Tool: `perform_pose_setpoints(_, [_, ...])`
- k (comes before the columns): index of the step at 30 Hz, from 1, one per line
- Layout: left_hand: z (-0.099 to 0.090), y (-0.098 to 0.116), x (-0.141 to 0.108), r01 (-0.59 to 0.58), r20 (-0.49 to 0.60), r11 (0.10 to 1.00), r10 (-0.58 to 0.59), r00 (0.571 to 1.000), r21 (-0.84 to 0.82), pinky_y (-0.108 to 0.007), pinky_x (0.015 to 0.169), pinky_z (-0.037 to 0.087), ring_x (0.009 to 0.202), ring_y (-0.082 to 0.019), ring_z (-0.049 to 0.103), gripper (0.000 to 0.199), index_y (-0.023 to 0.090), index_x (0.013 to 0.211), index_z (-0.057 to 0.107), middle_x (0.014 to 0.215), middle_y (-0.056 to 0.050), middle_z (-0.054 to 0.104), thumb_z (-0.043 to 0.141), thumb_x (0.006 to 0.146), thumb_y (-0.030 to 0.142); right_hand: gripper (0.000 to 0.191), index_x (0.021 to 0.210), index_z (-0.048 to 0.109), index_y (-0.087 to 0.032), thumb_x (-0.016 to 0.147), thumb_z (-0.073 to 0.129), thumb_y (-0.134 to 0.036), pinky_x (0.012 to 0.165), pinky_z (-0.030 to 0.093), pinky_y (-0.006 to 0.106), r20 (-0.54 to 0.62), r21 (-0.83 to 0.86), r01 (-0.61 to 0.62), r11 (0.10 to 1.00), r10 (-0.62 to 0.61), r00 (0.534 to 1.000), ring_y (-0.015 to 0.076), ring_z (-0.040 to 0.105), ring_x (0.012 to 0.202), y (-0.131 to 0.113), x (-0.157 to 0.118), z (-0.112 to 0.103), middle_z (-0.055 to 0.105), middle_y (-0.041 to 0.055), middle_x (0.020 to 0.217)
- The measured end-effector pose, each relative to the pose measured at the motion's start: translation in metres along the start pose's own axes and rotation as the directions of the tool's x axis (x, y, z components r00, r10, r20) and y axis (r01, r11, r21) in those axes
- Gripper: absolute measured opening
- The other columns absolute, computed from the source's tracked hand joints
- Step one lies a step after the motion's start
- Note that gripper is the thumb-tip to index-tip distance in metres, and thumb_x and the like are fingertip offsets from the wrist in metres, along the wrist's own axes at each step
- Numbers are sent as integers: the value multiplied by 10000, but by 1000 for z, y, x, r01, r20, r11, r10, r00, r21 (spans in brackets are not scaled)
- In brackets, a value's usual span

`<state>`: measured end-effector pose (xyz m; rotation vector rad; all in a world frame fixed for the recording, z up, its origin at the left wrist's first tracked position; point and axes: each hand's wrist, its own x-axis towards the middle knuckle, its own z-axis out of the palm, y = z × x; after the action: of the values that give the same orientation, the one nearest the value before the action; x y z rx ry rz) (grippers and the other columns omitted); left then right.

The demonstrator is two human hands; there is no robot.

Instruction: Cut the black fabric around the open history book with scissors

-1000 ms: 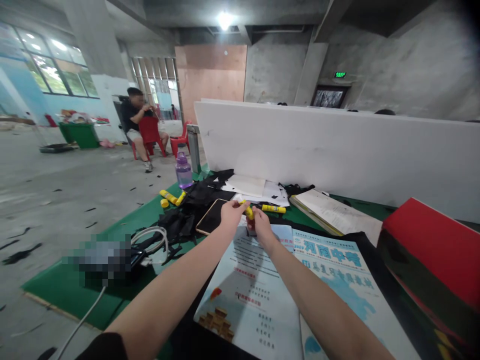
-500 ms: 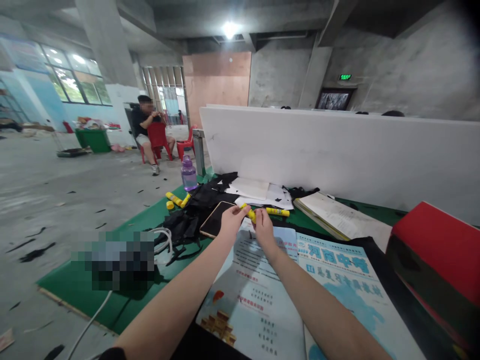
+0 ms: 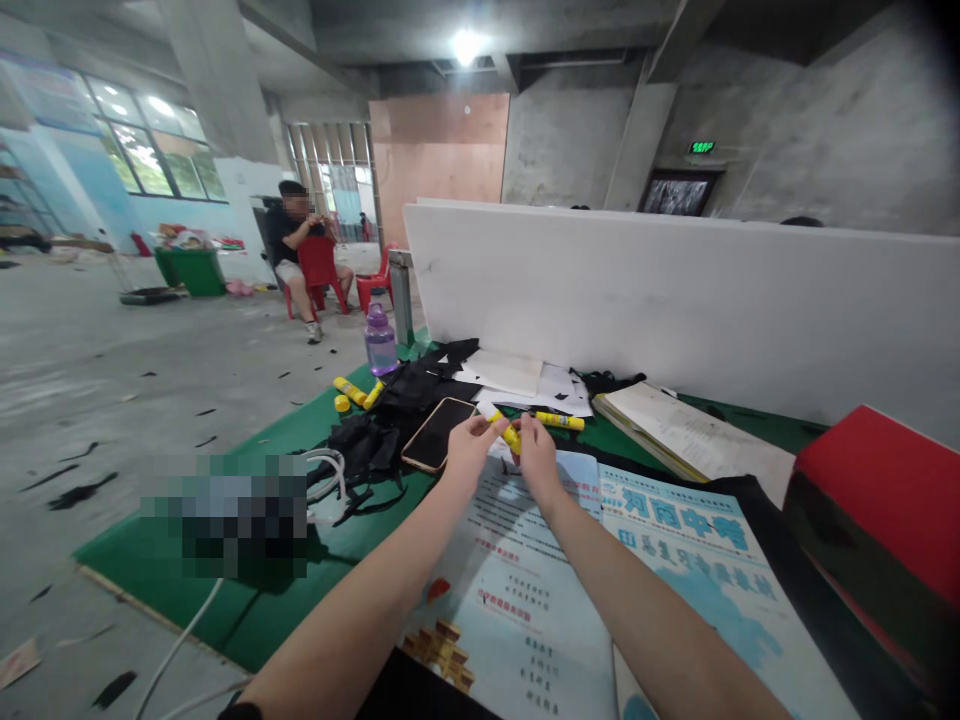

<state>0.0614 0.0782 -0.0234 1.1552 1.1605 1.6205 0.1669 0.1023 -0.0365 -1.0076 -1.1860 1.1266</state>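
Note:
A yellow glue stick [image 3: 510, 437], its white end pointing up and left, is held between both hands just above a printed booklet cover [image 3: 517, 570]. My left hand [image 3: 474, 447] pinches it from the left, near the white end. From the other side, my right hand [image 3: 537, 452] has its fingers closed round the lower end. A second yellow glue stick [image 3: 562, 421] lies on the green tabletop just beyond my right hand. Beside my left hand rests a dark-screened smartphone [image 3: 439, 434]. My fingers partly cover the held stick.
Black scraps [image 3: 367, 447] and white papers [image 3: 502, 373] lie farther back. A purple bottle [image 3: 380, 345] stands near more yellow glue sticks [image 3: 349, 390]. To the right are a paper stack [image 3: 675, 430] and a red box-like object [image 3: 892, 490]. A white panel [image 3: 660, 290] borders the table. A person sits beyond.
A white end of the glue stick now shows above my left fingers, where yellow showed before. My hands have shifted slightly right in view, along with the whole scene.

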Motion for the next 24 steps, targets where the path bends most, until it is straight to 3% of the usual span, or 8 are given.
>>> perform_pose_setpoints(4, [-9, 4, 6, -43, 32, 988, 39, 999, 150, -312, 752, 485, 843, -230, 639, 471, 110, 912, 674, 901, -101, 701, 654, 696, 528, 341, 700, 548, -243, 893, 421, -493, 557, 283, 264, 59, -407, 290, 866, -291, 955, 164, 451, 560, -4, -5, -1, 505, -27, 567])
perform_pose_setpoints(7, [-29, 11, 12, -81, 38, 948, 73, 997, 307, -360, 864, 447, 1010, -285, 590, 466, 126, 982, 664, 1014, -126, 677, 642, 709, 504, 383, 711, 551, -230, 937, 354, -468, 584, 274, 279, 35, -660, 280, 697, -344, 938, 183, 480, 613, -8, -3, -5, 545, 10, 629])
perform_pose_setpoints(10, [-54, 14, 12, -95, -52, 864, 139, 989, 495, -449, 1024, 282, 1265, -383, 357, 710, 71, 1228, 522, 1284, -222, 512, 722, 625, 388, 314, 843, 583, -197, 952, 370, -399, 658, 299, 314, 59, -875, 224, 430, -363, 930, 227, 528, 744, -9, 0, -11, 614, 75, 763])
perform_pose_setpoints(13, [-71, 10, 7, -45, -40, 495, 160, 986, 868, -507, 1000, 266, 1245, -431, 347, 885, 9, 1334, 372, 1286, -291, 471, 726, 605, 364, 294, 899, 589, -162, 957, 374, -354, 731, 313, 364, 120, -957, 205, 205, -364, 924, 268, 531, 844, -7, 2, -15, 637, 125, 849])
perform_pose_setpoints(15, [-77, 6, 4, -24, -2, 201, 127, 992, 979, -509, 940, 319, 1167, -430, 422, 866, 6, 1329, 367, 1217, -291, 520, 701, 638, 408, 303, 920, 590, -146, 959, 364, -344, 763, 316, 393, 156, -971, 213, 109, -389, 908, 285, 519, 888, -6, 0, -17, 632, 147, 884])
perform_pose_setpoints(16, [-78, 5, 4, -22, 7, 135, 111, 994, 991, -505, 914, 338, 1137, -426, 445, 838, 12, 1314, 383, 1187, -284, 541, 688, 653, 426, 305, 931, 592, -138, 957, 366, -341, 776, 318, 406, 168, -974, 215, 73, -403, 900, 293, 511, 907, -5, -1, -18, 626, 159, 904])
perform_pose_setpoints(21, [-81, 4, 6, -17, 3, 127, 106, 994, 992, -426, 802, 413, 1020, -383, 526, 725, 66, 1237, 441, 1044, -224, 617, 661, 673, 465, 256, 1062, 597, -97, 895, 416, -168, 882, 311, 474, 205, -967, 251, 50, -433, 878, 339, 448, 1073, -4, -8, -17, 567, 224, 1114])
perform_pose_setpoints(24, [-79, 7, 6, -22, -3, 159, 151, 989, 987, -392, 798, 425, 979, -345, 561, 684, 66, 1246, 409, 1041, -195, 618, 635, 710, 427, 380, 1233, 526, -123, 870, 415, -115, 1009, 268, 473, 243, -871, 413, 267, -498, 833, 305, 374, 1220, -5, -10, -8, 500, 180, 1265])
